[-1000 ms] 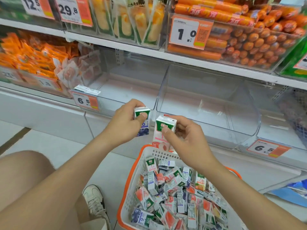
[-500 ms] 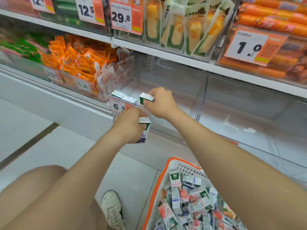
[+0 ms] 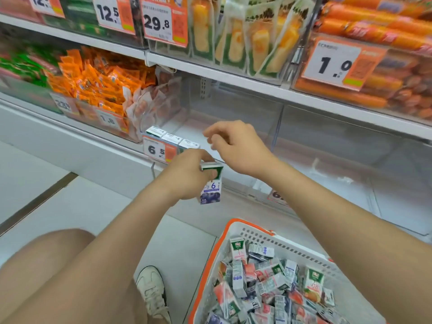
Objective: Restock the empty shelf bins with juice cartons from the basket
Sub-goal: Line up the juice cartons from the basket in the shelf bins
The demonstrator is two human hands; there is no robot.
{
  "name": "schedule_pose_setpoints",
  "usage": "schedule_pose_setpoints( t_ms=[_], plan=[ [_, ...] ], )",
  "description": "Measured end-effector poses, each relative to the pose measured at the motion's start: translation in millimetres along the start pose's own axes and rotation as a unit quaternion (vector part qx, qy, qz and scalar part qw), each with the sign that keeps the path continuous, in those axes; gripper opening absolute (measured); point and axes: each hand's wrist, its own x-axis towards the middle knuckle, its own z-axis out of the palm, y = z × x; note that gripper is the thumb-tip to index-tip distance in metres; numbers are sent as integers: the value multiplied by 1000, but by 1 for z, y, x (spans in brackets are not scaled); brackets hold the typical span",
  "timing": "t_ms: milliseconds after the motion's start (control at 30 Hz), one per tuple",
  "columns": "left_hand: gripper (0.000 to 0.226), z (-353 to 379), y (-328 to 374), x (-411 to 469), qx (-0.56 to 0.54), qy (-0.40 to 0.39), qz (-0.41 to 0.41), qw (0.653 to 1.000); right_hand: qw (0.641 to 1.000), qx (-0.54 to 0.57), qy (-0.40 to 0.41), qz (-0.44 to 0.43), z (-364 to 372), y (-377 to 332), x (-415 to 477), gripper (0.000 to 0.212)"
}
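Observation:
My left hand (image 3: 187,174) grips a blueberry juice carton (image 3: 211,185) by its green top, just in front of the clear shelf bin (image 3: 233,118). Three cartons (image 3: 173,138) stand in a row at the bin's front left, behind the 6.5 price tag (image 3: 157,150). My right hand (image 3: 236,146) hovers over the bin just right of that row, fingers loosely curled and holding nothing. The white basket with an orange rim (image 3: 268,242) sits at the lower right, filled with several mixed juice cartons (image 3: 264,284).
A second clear bin (image 3: 339,146) adjoins on the right. Orange snack packs (image 3: 98,83) fill the bin to the left. The upper shelf (image 3: 233,78) holds corn packs and sausages. My knee (image 3: 58,265) and shoe (image 3: 152,291) are on the tiled floor below.
My right hand has set its carton down as the third in the bin's front row and let go, drawing back slightly. My left hand still holds the blueberry carton in front of the bin.

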Motion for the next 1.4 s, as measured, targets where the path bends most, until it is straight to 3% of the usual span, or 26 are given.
schedule_pose_setpoints(
  t_ms=[133,200,267,333,400,533,633,733,833,933,1000,1067,1133,1300,1400],
  plan=[
    [30,21,30,-10,-156,-33,32,987,991,-13,109,-70,-41,28,-86,22],
    [33,34,50,-19,-222,-47,34,973,992,-12,118,-48,-53,48,-123,27],
    [30,48,72,-30,-264,-56,52,962,992,96,77,29,-64,63,-150,28],
    [21,65,93,-40,-290,-57,69,953,966,234,51,102,-74,74,-170,26],
    [13,83,114,-47,-307,-55,87,946,949,278,77,131,-85,83,-187,22],
    [9,113,147,-51,-286,-48,116,950,944,258,141,149,-107,103,-214,16],
    [11,131,163,-51,-277,-66,131,950,939,276,125,165,-118,112,-230,26],
    [13,150,176,-48,-261,-60,155,951,945,259,106,169,-130,120,-243,21],
    [24,170,186,-44,-290,-68,182,937,933,256,159,198,-148,125,-253,15],
    [18,191,184,-41,-147,-8,277,949,893,271,275,231,-178,139,-269,15],
    [21,205,178,-41,-2,2,356,935,901,155,326,239,-197,157,-285,20],
    [29,217,173,-42,99,-37,384,917,916,-23,312,250,-210,174,-299,24],
    [35,228,170,-44,146,-65,393,906,917,-112,291,248,-217,191,-307,23],
    [39,242,167,-46,211,-51,424,879,912,-130,279,271,-228,216,-311,29],
    [36,246,166,-46,221,-36,428,876,904,-168,225,321,-226,227,-311,31]
  ],
)
